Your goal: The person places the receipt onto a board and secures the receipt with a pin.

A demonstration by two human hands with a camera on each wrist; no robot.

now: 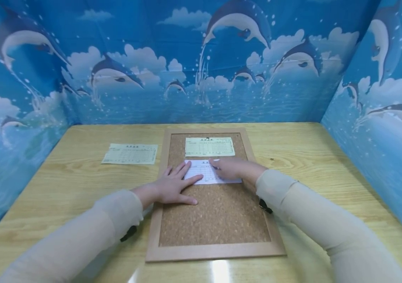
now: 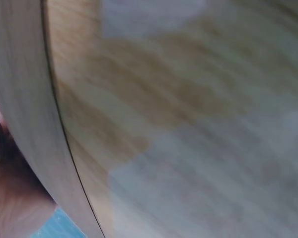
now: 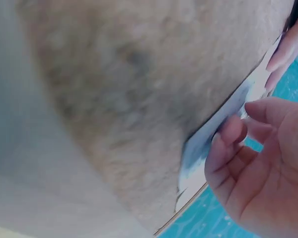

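Observation:
A wood-framed cork board (image 1: pixel 218 216) lies flat on the table. A pale green printed slip (image 1: pixel 209 147) is pinned at its top, and a white slip (image 1: pixel 201 172) lies just below it. My left hand (image 1: pixel 172 186) lies flat on the cork with straight fingers on the white slip's left edge. My right hand (image 1: pixel 231 168) rests on the slip's right part with bent fingers. In the right wrist view the fingertips (image 3: pixel 228 136) touch the slip (image 3: pixel 213 144) on the cork (image 3: pixel 139 74), and nothing shows between them. The left wrist view is a blur of wood grain.
A second green slip (image 1: pixel 130 153) lies on the wooden table (image 1: pixel 328 177) left of the board. Blue dolphin-printed walls (image 1: pixel 201 78) close in the back and both sides. The lower half of the cork carries nothing.

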